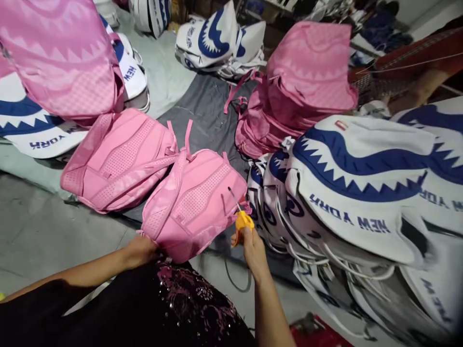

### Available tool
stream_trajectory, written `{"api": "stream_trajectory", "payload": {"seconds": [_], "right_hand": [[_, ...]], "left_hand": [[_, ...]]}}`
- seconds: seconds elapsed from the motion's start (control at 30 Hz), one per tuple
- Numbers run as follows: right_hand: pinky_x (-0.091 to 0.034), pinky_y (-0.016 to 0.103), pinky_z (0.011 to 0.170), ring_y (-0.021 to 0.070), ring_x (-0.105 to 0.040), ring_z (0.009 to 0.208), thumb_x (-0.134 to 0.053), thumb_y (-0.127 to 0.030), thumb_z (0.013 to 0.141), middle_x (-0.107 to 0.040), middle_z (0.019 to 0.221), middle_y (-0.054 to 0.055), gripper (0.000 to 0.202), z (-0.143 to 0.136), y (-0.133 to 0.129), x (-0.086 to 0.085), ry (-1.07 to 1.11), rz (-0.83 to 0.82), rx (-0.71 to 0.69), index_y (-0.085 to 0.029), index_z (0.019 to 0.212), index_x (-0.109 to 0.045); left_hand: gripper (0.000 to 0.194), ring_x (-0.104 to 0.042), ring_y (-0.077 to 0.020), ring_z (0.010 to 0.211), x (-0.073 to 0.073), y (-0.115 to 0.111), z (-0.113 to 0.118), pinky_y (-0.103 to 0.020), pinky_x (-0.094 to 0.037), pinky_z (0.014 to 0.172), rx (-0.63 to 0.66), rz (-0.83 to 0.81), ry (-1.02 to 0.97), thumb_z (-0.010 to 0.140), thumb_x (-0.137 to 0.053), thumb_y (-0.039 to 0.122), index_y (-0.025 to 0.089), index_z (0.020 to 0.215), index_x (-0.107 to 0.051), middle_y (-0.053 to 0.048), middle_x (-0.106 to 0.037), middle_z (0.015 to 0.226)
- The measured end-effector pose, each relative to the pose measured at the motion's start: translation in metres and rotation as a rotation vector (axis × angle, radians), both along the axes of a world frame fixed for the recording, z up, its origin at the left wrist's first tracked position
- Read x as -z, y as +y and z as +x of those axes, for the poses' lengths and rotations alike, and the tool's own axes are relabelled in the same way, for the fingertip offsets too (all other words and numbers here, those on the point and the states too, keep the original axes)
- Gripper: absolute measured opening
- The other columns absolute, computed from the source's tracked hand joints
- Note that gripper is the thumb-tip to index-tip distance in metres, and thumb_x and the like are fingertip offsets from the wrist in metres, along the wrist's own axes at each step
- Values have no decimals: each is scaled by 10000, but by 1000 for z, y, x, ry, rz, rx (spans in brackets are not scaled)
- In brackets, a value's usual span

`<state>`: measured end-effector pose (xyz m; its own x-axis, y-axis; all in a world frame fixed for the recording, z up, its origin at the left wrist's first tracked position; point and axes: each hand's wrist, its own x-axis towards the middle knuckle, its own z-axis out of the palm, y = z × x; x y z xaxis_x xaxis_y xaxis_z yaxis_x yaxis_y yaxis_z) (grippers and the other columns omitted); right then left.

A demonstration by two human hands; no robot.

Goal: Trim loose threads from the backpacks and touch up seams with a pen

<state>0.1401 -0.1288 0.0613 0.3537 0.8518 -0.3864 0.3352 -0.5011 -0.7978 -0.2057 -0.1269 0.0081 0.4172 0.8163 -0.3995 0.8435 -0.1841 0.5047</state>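
Pink fabric backpack [202, 185], grey sheet [206, 103] edge: left hand [142, 250] touching (grip hidden), right hand [253, 250] clasping yellow-handled scissors [244, 220]; matching backpack [123, 154] untouched.

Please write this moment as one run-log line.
left hand: at near corner of pink fabric backpack, grip unclear; right hand: holding yellow-handled metal scissors; right side: white-and-blue fabric backpacks

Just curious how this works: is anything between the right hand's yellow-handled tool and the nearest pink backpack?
Nothing visible. The right hand holds the yellow-handled tool, its tip over the nearest pink backpack; the left hand is at its near edge.
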Motion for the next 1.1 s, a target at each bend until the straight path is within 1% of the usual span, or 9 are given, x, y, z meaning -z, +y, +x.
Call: {"api": "stream_trajectory", "payload": {"seconds": [0.1,0.2,0.27,0.33,0.5,0.6,0.67,0.83,1.1], "right_hand": [[-550,343,599,221,-659,584,-341,-741,935,-686,699,44,689,-6,6,-7,-74,-22,-107,-158,1213,-581],[-525,308,574,202,-651,562,-325,-656,984,-665,667,21,635,-13,22,-13,-152,-69,-283,-177,1325,-565],[-510,291,578,195,-656,569,-327,-628,998,-674,684,27,620,-14,41,-19,-246,-89,-386,-180,1358,-559],[-499,281,595,193,-661,590,-332,-618,1006,-688,708,44,612,-10,66,-24,-343,-97,-450,-161,1331,-576],[-461,258,528,174,-624,507,-318,-548,1035,-650,640,39,563,10,125,-22,-374,-99,-430,-95,1243,-582],[-424,233,482,138,-553,436,-389,-555,1020,-589,561,-1,511,15,130,-20,-301,-185,-581,-107,1097,-623],[-390,225,443,125,-501,405,-426,-574,1002,-548,527,-27,489,13,122,-25,-238,-274,-711,-133,1045,-632],[-376,236,435,131,-467,418,-423,-599,985,-506,540,-40,508,0,103,-46,-238,-373,-900,-154,1075,-649],[-475,280,653,168,-569,633,-374,-557,997,-643,711,47,597,-24,114,-45,-301,-142,-973,-91,1241,-656]], "left_hand": [[353,-680,-249,867,-19,12,-3,-349,-478,792,-48,155,37,971,-473,405,205,914,-758,-96,-748,897],[566,-560,-342,1220,-21,30,13,-446,-436,1001,-152,433,92,913,-584,522,138,1327,-619,-207,-607,1365],[755,-437,-399,1367,-13,37,25,-512,-401,1058,-229,458,175,869,-668,444,130,1513,-429,-242,-372,1583],[740,-414,-407,1403,-5,41,32,-541,-385,1085,-348,406,196,899,-620,324,133,1561,-349,-244,-285,1630],[578,-518,-311,1374,1,38,12,-442,-409,1137,-569,177,-352,950,-536,408,183,1480,-495,-141,-543,1495],[605,-680,-290,1157,4,30,-3,-363,-546,953,-619,-234,-819,907,-559,594,145,1308,-620,-161,-674,1323],[615,-747,-251,925,10,28,-5,-297,-582,755,-789,-496,-1004,929,-507,632,82,1168,-644,-209,-726,1174],[543,-719,-185,626,21,41,8,-231,-538,538,-1128,-733,-990,1025,-372,528,59,981,-642,-181,-755,838],[493,-558,-145,409,20,48,14,-234,-443,457,-1132,-671,-854,1056,-245,471,109,1022,-579,-65,-662,588]]}}
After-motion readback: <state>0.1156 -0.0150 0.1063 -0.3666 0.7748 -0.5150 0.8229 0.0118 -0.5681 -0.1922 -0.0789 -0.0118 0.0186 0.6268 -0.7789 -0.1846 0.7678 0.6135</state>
